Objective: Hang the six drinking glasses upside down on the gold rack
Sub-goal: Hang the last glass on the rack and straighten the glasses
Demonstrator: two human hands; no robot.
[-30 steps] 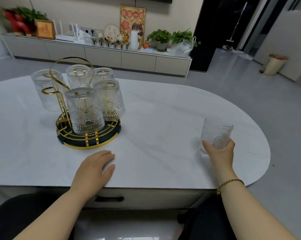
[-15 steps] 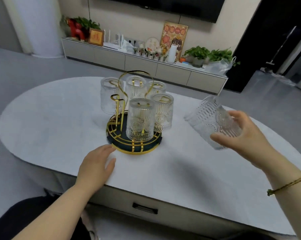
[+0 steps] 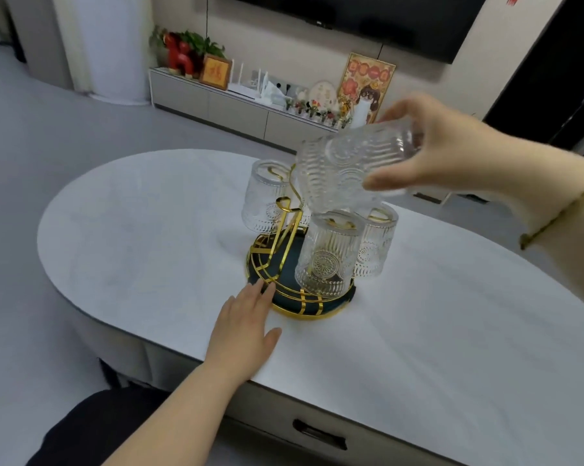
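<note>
White marble-look table (image 3: 149,230) carries one gold rack (image 3: 297,297) on a dark round base, with three ribbed glasses clearly hung upside down on it: one at the front (image 3: 327,257), one to its right (image 3: 373,247), one at the back left (image 3: 267,196) (any others are hidden behind the raised glass). Your right hand (image 3: 445,153) is closed around a fourth glass (image 3: 351,166), tilted mouth-down above the rack. Your left hand (image 3: 246,327) lies open and flat on the table, fingertips touching the rack's base rim.
</note>
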